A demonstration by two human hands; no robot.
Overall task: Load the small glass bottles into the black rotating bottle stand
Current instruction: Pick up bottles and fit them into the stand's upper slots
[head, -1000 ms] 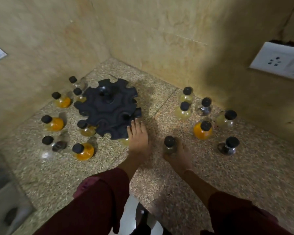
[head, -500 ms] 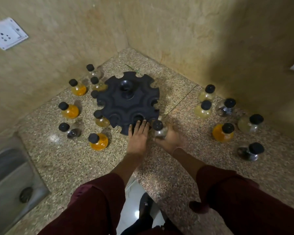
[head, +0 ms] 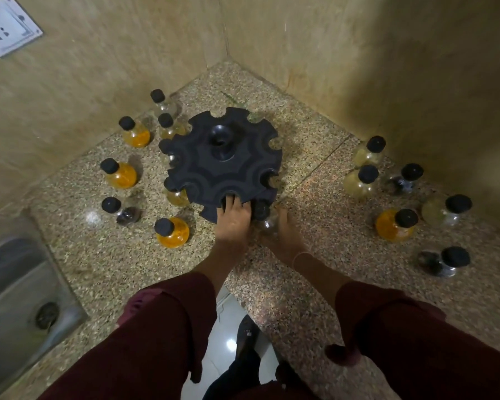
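A steel sink [head: 18, 284] sits far left. On the counter [head: 324, 203], a left cluster of bottles [head: 119, 174] stands beside the black stand [head: 223, 166]. The left hand [head: 233, 223] rests flat on its near rim. The right hand [head: 283, 238] grips a clear bottle [head: 261, 210] at a near slot. A right cluster of bottles [head: 393, 226] stands apart.

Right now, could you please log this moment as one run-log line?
phase: loading | left hand: rests on black stand near edge | right hand: holds black-capped bottle at near slot | seated: cannot tell
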